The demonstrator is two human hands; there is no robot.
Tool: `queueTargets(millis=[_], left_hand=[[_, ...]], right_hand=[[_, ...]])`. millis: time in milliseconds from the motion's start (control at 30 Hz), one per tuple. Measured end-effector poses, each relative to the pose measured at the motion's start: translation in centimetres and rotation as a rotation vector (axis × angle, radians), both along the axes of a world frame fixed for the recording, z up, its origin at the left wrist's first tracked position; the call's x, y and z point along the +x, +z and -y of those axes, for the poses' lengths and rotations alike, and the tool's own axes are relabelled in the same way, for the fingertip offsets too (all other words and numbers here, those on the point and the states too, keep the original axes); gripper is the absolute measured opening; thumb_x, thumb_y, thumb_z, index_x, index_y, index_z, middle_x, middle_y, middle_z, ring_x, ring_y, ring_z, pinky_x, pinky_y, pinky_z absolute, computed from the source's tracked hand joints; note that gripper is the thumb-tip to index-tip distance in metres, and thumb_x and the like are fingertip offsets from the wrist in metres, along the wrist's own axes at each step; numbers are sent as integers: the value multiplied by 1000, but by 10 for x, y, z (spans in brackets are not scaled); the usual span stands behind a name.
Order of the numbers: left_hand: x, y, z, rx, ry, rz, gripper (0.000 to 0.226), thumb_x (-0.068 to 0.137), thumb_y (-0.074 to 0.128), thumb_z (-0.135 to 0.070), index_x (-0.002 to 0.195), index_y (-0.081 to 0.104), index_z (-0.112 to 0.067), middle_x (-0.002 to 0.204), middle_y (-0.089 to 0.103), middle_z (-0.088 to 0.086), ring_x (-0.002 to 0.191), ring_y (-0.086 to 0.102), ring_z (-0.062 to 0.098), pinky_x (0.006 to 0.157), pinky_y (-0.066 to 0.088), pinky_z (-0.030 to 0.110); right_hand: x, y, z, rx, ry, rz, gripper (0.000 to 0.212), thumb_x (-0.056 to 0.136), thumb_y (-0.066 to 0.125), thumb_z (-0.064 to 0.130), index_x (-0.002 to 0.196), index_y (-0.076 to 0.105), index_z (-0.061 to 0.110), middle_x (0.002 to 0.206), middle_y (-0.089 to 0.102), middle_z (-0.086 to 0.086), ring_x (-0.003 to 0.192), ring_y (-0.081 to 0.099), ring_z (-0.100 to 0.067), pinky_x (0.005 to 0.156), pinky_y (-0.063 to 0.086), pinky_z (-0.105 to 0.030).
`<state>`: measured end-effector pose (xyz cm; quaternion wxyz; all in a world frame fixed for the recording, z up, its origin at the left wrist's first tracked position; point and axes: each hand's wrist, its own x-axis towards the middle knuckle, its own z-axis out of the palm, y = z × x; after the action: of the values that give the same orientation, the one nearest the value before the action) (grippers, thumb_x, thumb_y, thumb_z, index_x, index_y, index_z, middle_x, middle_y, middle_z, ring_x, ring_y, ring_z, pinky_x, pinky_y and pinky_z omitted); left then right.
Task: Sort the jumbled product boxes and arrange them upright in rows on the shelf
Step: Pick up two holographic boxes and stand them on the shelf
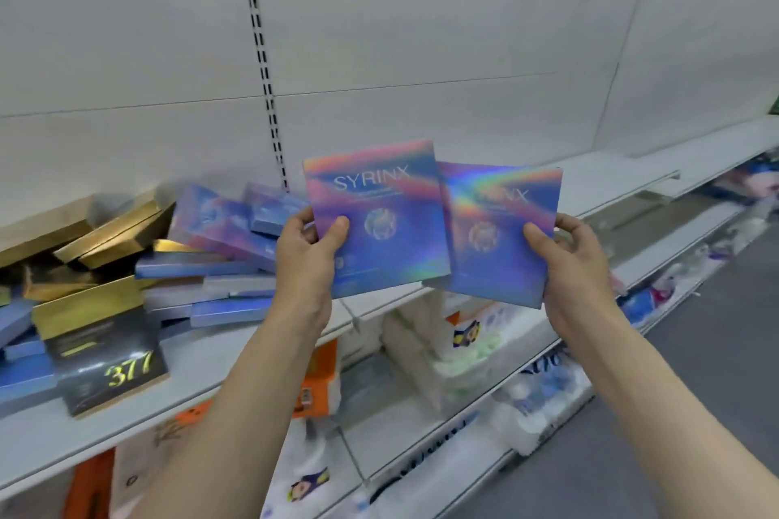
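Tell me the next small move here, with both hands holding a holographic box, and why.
Probably set the left hand's SYRINX box upright on the bare shelf stretch to the right of the jumbled pile, then the right hand's matching box beside it. Both boxes are held off the shelf, look alike, and no upright row is visible yet.

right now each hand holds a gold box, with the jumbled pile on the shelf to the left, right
Not gold. The head view shows the left hand and right hand each holding a holographic blue-purple box. The jumbled pile does lie on the shelf to the left.
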<state>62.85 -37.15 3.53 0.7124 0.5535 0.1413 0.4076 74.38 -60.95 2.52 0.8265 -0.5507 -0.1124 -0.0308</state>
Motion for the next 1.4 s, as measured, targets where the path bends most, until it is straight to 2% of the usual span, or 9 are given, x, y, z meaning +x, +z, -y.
queueTargets(millis=[133,300,467,700,900,1133,1267,1333,1400], left_hand=[[76,4,-2,-5,21,-3,26,92,61,-3,117,55,-3,95,70,2,79,68,10,75,54,28],[155,15,-17,-31,113,-24,24,90,63,-4,113,57,-7,98,69,6,89,65,22,87,53,43],[204,16,-30,-27,164,-31,26,91,64,-9,116,57,-8,100,72,5,87,69,19,75,56,36],[236,0,-40,44,219,-30,26,89,67,-11,113,56,-13,94,76,-1,85,72,16,71,59,31],[249,-12,-46,-24,414,-30,26,86,71,-11,106,55,-16,90,76,-2,83,72,16,71,57,33],[266,-20,-33,-14,624,-4,26,86,69,-7,107,54,-11,89,75,2,79,70,17,73,57,34],[275,-32,-16,-34,697,13,26,86,71,-11,105,54,-15,88,76,0,78,72,14,61,57,27],[282,-38,-5,-86,695,21,27,85,72,-15,105,55,-17,94,76,2,80,73,17,59,58,33],[293,-43,7,-119,680,7,29,85,73,-18,108,56,-15,99,75,5,86,74,23,65,59,43]], right_hand=[[79,10,-2,-68,30,9,23,91,69,16,108,56,21,103,70,-13,88,67,-30,51,53,-28],[176,31,-15,-145,91,39,33,90,70,14,119,55,11,109,71,-19,88,70,-29,80,54,-51],[253,27,-29,-171,170,21,34,89,71,16,119,56,14,107,73,-10,92,72,-26,85,54,-54],[337,-9,-74,-165,311,-23,34,89,69,7,119,54,10,116,66,-21,98,65,-34,95,47,-61],[393,-32,-121,-208,500,-10,30,89,69,6,114,54,9,106,66,-24,91,66,-32,90,50,-59],[436,-54,-167,-305,697,35,30,92,67,10,118,52,6,103,70,-19,99,67,-36,94,53,-54],[450,-63,-179,-448,679,83,28,86,76,21,108,59,14,104,72,-14,98,69,-34,86,57,-45],[456,-61,-183,-564,639,168,29,81,80,28,102,62,18,98,72,-7,94,70,-29,87,56,-46],[460,-54,-185,-665,600,279,31,78,82,34,97,63,19,92,71,0,90,68,-23,80,53,-36]])
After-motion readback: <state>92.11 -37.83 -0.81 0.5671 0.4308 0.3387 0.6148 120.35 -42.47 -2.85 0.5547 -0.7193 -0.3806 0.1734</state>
